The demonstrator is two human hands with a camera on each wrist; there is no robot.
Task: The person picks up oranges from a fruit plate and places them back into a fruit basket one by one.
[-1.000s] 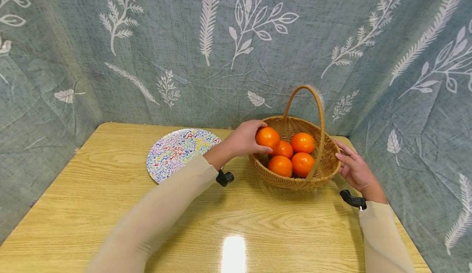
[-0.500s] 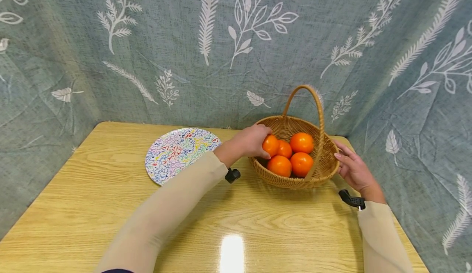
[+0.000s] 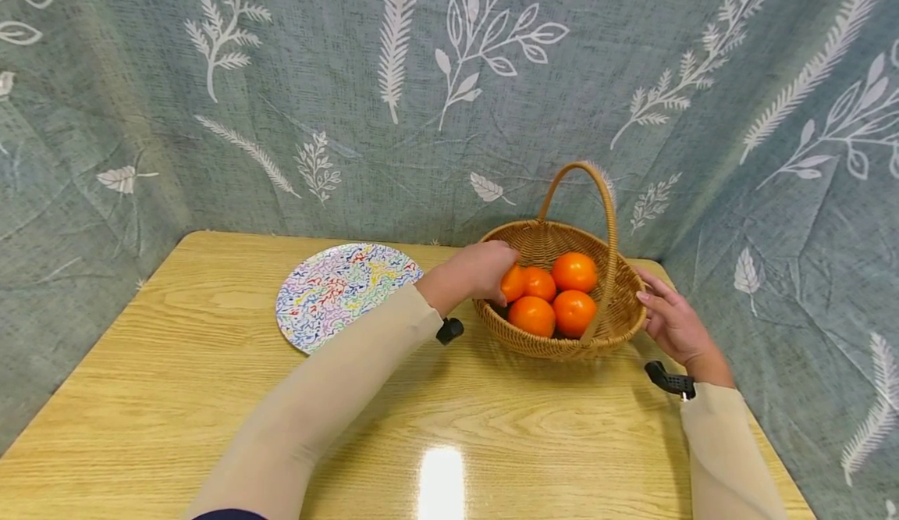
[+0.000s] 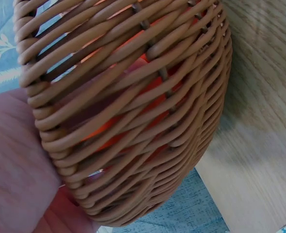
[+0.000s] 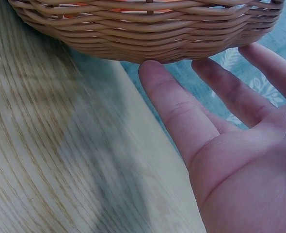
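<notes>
On the right of the table stands a wicker basket (image 3: 611, 333) with a tall arched handle, holding several smooth, shiny, round orange fruits (image 3: 574, 313). My left hand (image 3: 485, 266) reaches over the left rim, fingers curled round one orange fruit (image 3: 513, 284) low in the basket beside the others. Much of that fruit is hidden by the hand; in the left wrist view orange shows through the wicker wall (image 4: 133, 111). My right hand (image 3: 674, 317) touches the basket's right side from outside. Its thumb (image 5: 169, 99) and extended fingers meet the woven wall in the right wrist view.
A round, flat plate or mat (image 3: 344, 290) with multicoloured squiggles lies to the left, partly behind my left forearm. The wooden table (image 3: 548, 442) ends at a patterned blue-grey cloth (image 3: 351, 153) at the back and sides.
My left hand has moved down and slightly right with the orange fruit, from the basket's left rim to beside the other fruits. The right hand keeps its place at the basket.
</notes>
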